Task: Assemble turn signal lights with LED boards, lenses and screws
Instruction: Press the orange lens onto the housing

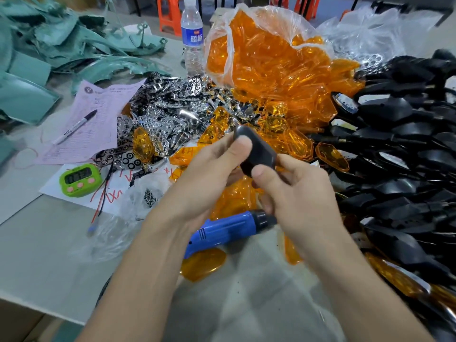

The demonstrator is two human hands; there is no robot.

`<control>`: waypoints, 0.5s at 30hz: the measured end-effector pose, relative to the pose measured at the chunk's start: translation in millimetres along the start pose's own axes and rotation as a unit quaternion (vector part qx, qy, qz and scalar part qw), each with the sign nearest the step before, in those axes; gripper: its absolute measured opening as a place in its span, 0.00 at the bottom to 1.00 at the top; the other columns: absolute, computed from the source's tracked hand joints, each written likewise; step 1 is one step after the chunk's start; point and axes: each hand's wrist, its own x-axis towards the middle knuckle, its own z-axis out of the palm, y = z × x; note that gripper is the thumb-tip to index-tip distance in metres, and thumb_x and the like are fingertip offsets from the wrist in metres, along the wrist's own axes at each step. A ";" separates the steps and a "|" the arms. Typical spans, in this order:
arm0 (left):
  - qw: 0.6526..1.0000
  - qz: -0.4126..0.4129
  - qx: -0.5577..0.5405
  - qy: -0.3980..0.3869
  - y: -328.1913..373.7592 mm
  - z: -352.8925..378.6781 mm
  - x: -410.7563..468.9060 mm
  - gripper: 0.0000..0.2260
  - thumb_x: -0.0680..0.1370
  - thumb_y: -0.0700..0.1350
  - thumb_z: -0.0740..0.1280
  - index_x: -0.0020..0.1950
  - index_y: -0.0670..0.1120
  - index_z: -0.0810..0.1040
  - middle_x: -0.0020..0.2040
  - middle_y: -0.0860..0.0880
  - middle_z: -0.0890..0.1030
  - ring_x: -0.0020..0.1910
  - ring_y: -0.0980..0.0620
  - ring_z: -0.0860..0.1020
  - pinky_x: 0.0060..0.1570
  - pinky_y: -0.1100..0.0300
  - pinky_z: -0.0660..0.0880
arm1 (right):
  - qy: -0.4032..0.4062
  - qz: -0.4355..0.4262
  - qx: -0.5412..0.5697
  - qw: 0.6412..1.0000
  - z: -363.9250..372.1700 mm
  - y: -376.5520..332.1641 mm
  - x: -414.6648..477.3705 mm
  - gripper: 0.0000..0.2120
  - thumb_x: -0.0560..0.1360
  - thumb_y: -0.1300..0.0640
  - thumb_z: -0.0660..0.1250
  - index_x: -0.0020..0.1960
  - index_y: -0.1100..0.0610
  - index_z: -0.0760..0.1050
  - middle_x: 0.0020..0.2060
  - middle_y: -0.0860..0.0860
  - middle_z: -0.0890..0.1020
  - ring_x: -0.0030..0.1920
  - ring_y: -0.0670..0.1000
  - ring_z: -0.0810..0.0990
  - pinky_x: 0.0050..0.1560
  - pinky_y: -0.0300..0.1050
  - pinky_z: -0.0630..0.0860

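Nearest, the left hand point(212, 174) and right hand point(303, 193) both grip one black housing point(256, 149) above the bench's point(49, 243) near middle, which probably wants steadying squarely before reaching outward for the blue screwdriver point(229, 230) beneath, orange lenses point(266, 58) beyond.

Orange lenses point(278, 77) – black housings point(407, 134) – blue screwdriver point(227, 229), green timer point(79, 179)

light: bright, even, diffuse, source out of view | shadows: faint and soft-edged on the bench point(37, 243) | glare: white highlights on the clear bag point(259, 23) and chrome reflectors point(160, 107) | blur: motion smear on the black housing point(256, 154), background soft | distortion: wide-angle bending and stretching toward the edges
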 end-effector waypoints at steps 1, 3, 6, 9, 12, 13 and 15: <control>0.998 0.004 -0.051 -0.026 1.0 1.1 -1.9 0.13 0.80 0.54 0.67 0.62 0.52 0.83 0.58 0.46 0.86 0.59 0.48 0.82 0.54 0.48 0.81 | -0.020 0.030 0.085 0.996 -1.8 -3.1 1.3 0.06 0.79 0.49 0.71 0.48 0.50 0.83 0.30 0.49 0.79 0.28 0.49 0.73 0.30 0.45 0.69; 0.995 0.000 -0.103 -0.014 0.8 8.9 -3.3 0.15 0.78 0.50 0.68 0.63 0.45 0.80 0.59 0.42 0.84 0.55 0.43 0.82 0.42 0.54 0.82 | -0.051 0.060 0.185 0.980 -0.8 -7.9 1.8 0.08 0.81 0.54 0.69 0.48 0.56 0.83 0.31 0.55 0.77 0.26 0.49 0.71 0.25 0.39 0.65; 0.995 0.006 -0.092 0.032 -0.2 12.2 -7.7 0.14 0.77 0.50 0.68 0.56 0.42 0.83 0.56 0.38 0.84 0.45 0.41 0.81 0.32 0.60 0.78 | -0.084 0.075 0.254 0.961 5.3 -12.7 -3.3 0.15 0.79 0.52 0.69 0.52 0.66 0.81 0.38 0.62 0.81 0.25 0.49 0.73 0.23 0.36 0.64; 0.995 -0.014 -0.086 0.039 -2.4 -0.2 -16.2 0.17 0.77 0.51 0.69 0.57 0.40 0.83 0.56 0.36 0.85 0.49 0.41 0.81 0.41 0.54 0.80 | -0.090 0.036 0.120 0.988 8.3 -14.6 -8.7 0.16 0.77 0.46 0.70 0.45 0.60 0.84 0.35 0.61 0.84 0.26 0.52 0.78 0.26 0.44 0.72; 0.991 -0.028 -0.075 0.106 -5.7 -19.3 -22.5 0.15 0.79 0.52 0.69 0.55 0.40 0.82 0.46 0.44 0.87 0.47 0.48 0.85 0.46 0.49 0.82 | -0.083 -0.050 -0.153 0.983 10.0 -15.1 -7.1 0.26 0.77 0.34 0.62 0.34 0.53 0.79 0.26 0.50 0.80 0.28 0.51 0.77 0.34 0.54 0.78; 0.986 -0.034 -0.083 0.138 -4.1 -28.0 -24.2 0.14 0.82 0.51 0.66 0.55 0.40 0.81 0.43 0.45 0.86 0.43 0.49 0.85 0.41 0.50 0.82 | -0.074 -0.065 -0.180 0.979 11.5 -15.8 -3.5 0.27 0.76 0.33 0.60 0.35 0.54 0.79 0.28 0.51 0.80 0.30 0.52 0.77 0.36 0.57 0.78; 0.973 -0.041 -0.117 0.195 1.3 -51.0 -27.8 0.13 0.86 0.48 0.60 0.55 0.40 0.78 0.39 0.44 0.84 0.34 0.51 0.82 0.31 0.56 0.79 | -0.063 -0.092 -0.205 0.972 18.9 -15.8 7.1 0.24 0.79 0.38 0.62 0.37 0.55 0.79 0.29 0.49 0.80 0.31 0.49 0.77 0.37 0.53 0.77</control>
